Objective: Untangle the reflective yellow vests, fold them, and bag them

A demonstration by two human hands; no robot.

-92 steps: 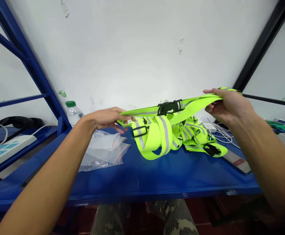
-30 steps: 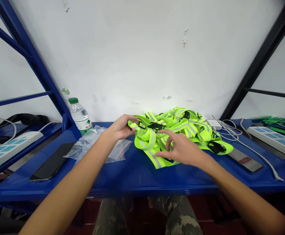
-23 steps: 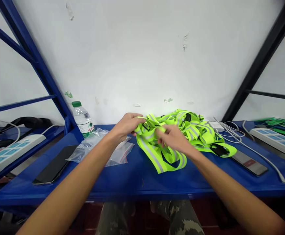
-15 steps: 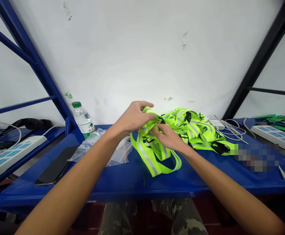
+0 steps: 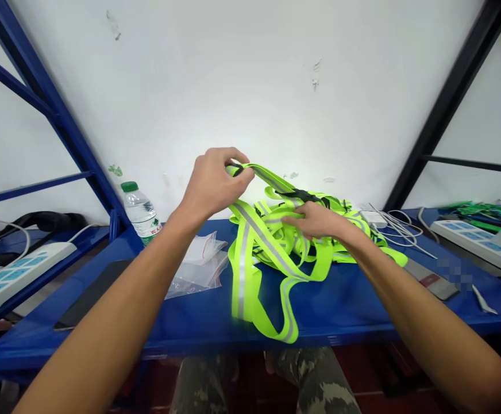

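Neon yellow-green straps [image 5: 272, 247] with grey reflective stripes and black buckles lie in a tangled heap on the blue table [image 5: 328, 313]. My left hand [image 5: 218, 178] pinches one strap near a black fitting, raised above the heap's left side. From there the strap runs down to the right towards a black buckle [image 5: 304, 195], and other loops hang to the table. My right hand [image 5: 317, 221] is over the middle of the heap, fingers bent among the straps; what it grips, if anything, is hidden.
A green-capped bottle [image 5: 139, 213], clear zip bags [image 5: 199, 267] and a dark flat device [image 5: 91, 293] lie left. White cables [image 5: 405, 230], a grey phone-like object [image 5: 434, 282] and a power strip [image 5: 483, 244] are right. Blue rack posts [image 5: 78, 138] slant up at left.
My left hand has moved up and left, drawing a strap out of the heap. My right hand has shifted right and slightly up, apart from my left. Strap loops now reach nearer the front edge.
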